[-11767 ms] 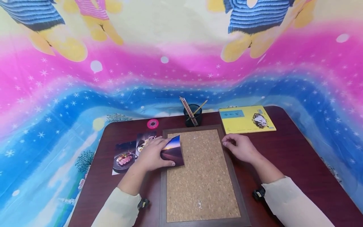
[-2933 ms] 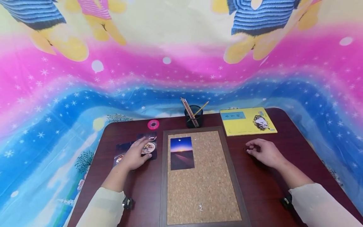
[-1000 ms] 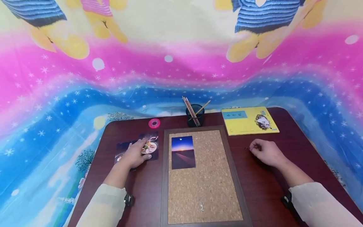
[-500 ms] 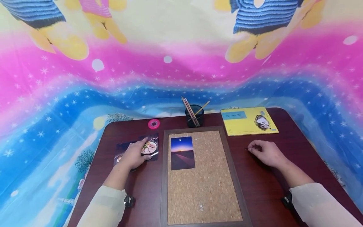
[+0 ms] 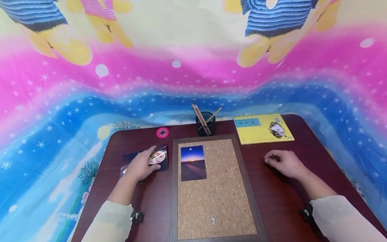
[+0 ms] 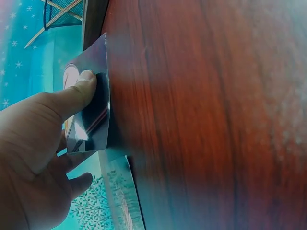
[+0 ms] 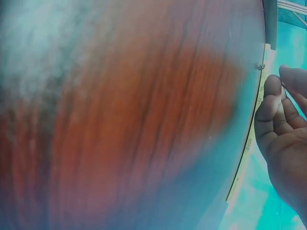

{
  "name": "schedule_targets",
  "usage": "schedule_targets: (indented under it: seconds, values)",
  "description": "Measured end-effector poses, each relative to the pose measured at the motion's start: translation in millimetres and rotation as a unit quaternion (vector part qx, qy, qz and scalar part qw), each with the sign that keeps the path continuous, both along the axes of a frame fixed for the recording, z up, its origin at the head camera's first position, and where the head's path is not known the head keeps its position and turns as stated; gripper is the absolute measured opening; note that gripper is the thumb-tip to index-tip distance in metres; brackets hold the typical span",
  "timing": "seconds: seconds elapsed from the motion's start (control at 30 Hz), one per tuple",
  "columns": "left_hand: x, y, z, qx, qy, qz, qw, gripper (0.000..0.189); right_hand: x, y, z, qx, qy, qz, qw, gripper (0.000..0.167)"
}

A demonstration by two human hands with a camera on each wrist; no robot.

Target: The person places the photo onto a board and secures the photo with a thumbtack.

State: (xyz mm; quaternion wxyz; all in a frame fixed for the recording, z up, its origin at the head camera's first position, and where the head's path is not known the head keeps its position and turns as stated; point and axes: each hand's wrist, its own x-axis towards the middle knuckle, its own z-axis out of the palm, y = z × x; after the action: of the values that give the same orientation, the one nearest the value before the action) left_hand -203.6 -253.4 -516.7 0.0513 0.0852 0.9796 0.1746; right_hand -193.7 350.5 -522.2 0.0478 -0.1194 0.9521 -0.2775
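My left hand (image 5: pixel 140 164) pinches a photo of a plate of food (image 5: pixel 160 158), thumb on the front and fingers behind. In the left wrist view the photo (image 6: pixel 91 115) is bowed and lifted at its near edge. A second food photo (image 5: pixel 124 170) lies under that forearm, mostly covered. On the framed cork board (image 5: pixel 223 201), a sunset photo (image 5: pixel 193 164) hangs at the upper left with a small pale pin at its top. My right hand (image 5: pixel 284 163) has curled fingers with thumb and forefinger tips together; I cannot tell whether they hold anything. A tiny pin (image 5: pixel 260 157) lies just left of them.
A mesh cup of pencils (image 5: pixel 206 124) stands behind the board. To its left lies a pink tape roll (image 5: pixel 162 132); to its right, a yellow book (image 5: pixel 263 129). A patterned cloth (image 5: pixel 181 84) hangs behind the dark table (image 5: pixel 157 208).
Since the oldest frame, the sunset photo has gone from my left hand onto the board. That hand has moved to the food photo and lifted its edge. The right hand has shifted right.
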Motion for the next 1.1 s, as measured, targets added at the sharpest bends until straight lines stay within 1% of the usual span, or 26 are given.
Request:
schedule_targets:
  seconds: [0.2,0.37,0.5,0.73,0.87,1.0,1.1]
  values:
    - [1.1,-0.4,6.0,-0.001,0.021,-0.002,0.9998,0.093,1.0,2,0.3,-0.008,-0.007,0.004,0.9999,0.017]
    - [1.8,0.6,12.9,-0.003,0.042,-0.003,0.9991,0.093,1.6,3,-0.7,-0.019,-0.009,0.005,0.9998,0.012]
    - [2.7,2.6,18.1,-0.003,0.048,-0.007,0.9988,0.093,2.0,2,-1.2,-0.027,-0.007,0.005,0.9996,0.009]
    - [2.3,9.5,27.2,0.004,0.058,-0.005,0.9983,0.096,1.9,3,0.0,-0.014,-0.004,-0.001,0.9999,0.016]
    - [1.9,15.9,32.2,0.011,0.071,-0.015,0.9973,0.094,2.0,2,1.6,-0.015,0.004,0.005,0.9999,0.021]
    - [2.2,25.1,37.9,0.021,0.082,-0.032,0.9959,0.092,2.0,2,4.3,-0.02,0.007,0.011,0.9997,0.023]
    - [1.6,34.4,41.5,0.028,0.088,-0.05,0.9945,0.091,2.1,0,5.6,-0.019,0.004,0.007,0.9998,0.023]
